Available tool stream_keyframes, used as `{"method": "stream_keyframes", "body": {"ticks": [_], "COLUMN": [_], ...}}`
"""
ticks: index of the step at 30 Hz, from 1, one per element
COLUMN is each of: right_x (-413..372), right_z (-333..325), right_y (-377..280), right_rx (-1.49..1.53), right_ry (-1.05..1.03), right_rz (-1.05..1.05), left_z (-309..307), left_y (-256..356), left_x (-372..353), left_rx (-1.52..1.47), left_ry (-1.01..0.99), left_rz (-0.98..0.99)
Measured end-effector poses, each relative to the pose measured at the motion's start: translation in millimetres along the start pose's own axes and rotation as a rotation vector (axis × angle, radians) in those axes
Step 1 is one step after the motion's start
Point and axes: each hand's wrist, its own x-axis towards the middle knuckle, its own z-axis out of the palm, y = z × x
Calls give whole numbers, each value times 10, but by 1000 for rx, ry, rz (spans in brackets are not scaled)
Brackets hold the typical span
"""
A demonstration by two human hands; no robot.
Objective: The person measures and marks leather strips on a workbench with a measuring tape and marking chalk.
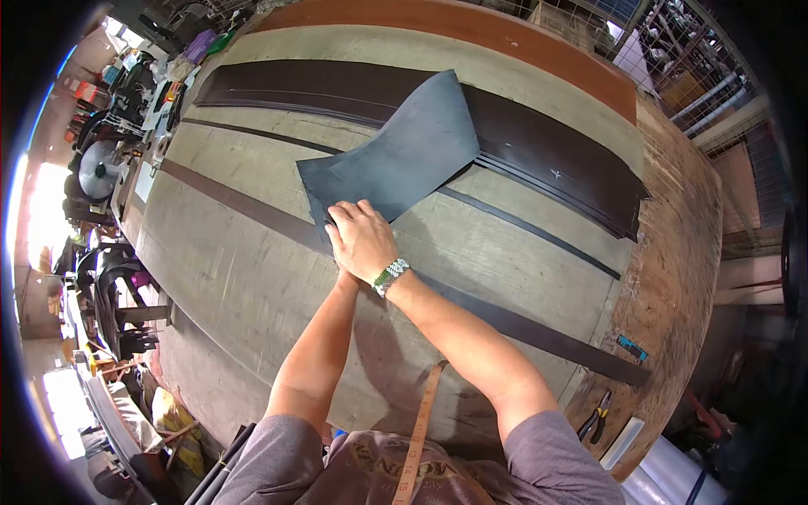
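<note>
A dark blue-grey leather piece [404, 160] bends up off the table, its far end raised over a stack of dark brown leather strips [555, 160]. My right hand [364, 240], with a beaded bracelet at the wrist, has its fingers curled over the near lower corner of this piece. Just beneath it is my left hand [347, 279], mostly covered by the right one, so its fingers are hidden. A long dark strip [522, 324] runs across the table under my hands. Beyond it lies a narrower dark strip [530, 225].
The large worktable [236, 261] has a worn wooden right side [673, 252]. Pliers [596, 417] and a blue-handled cutter [631, 348] lie near that edge. Brown leather [471, 25] covers the far edge. A tape measure [418, 429] hangs at my chest. A fan [99, 168] stands at left.
</note>
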Motion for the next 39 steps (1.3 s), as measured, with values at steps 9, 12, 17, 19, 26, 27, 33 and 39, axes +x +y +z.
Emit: {"method": "stream_keyframes", "body": {"ticks": [9,12,17,19,26,27,33,39], "right_x": [-51,-67,-76,-77,-79,-85,-96,-102], "right_z": [73,51,45,46,28,27,7,13], "right_y": [12,-1,10,18,27,33,49,60], "right_rx": [-75,-67,-62,-61,-44,-44,-31,-11], "right_ry": [38,-11,-21,-22,-41,-34,-47,-64], "right_rz": [35,60,59,59,65,65,72,84], "left_z": [-158,-190,-189,-195,-146,-135,-189,-227], "left_y": [-239,-237,-217,-212,-208,-204,-221,-238], "left_x": [115,111,108,112,112,110,167,195], "left_rx": [-49,-52,-42,-36,-24,-22,-9,9], "left_ry": [-27,-28,-28,-29,-38,-40,-61,-71], "left_rz": [-9,-15,-20,-23,-23,-24,-24,-18]}}
